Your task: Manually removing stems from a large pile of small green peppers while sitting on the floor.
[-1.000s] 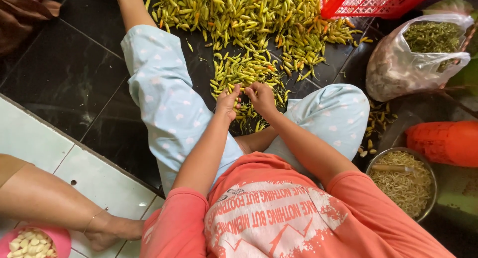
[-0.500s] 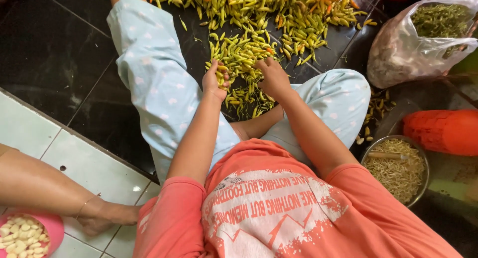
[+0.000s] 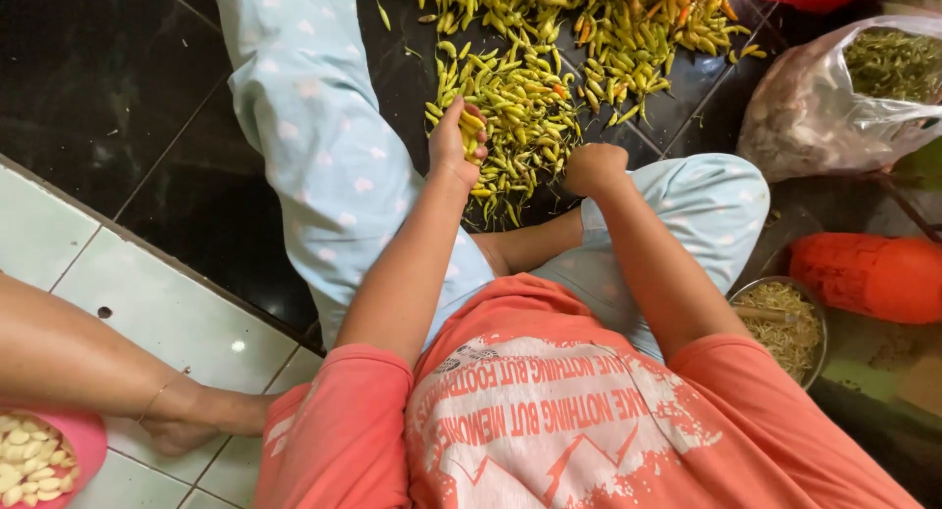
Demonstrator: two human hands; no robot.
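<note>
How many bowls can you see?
2. A metal bowl of stems sits by the person's right knee, and a pink bowl of pale peeled pieces pokes in at the bottom left corner. Others may be hidden.

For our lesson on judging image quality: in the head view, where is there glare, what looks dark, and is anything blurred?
Head view: small glare spots on the white floor tiles and a sheen on the clear plastic bag; the black tiles read very dark; the left hand, right hand and chili pile are sharp, evenly lit, with no hard shadows.

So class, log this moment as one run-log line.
left hand: shut on yellow-green chillies | right hand: fist at chilli pile | bowl of stems to the right
</note>
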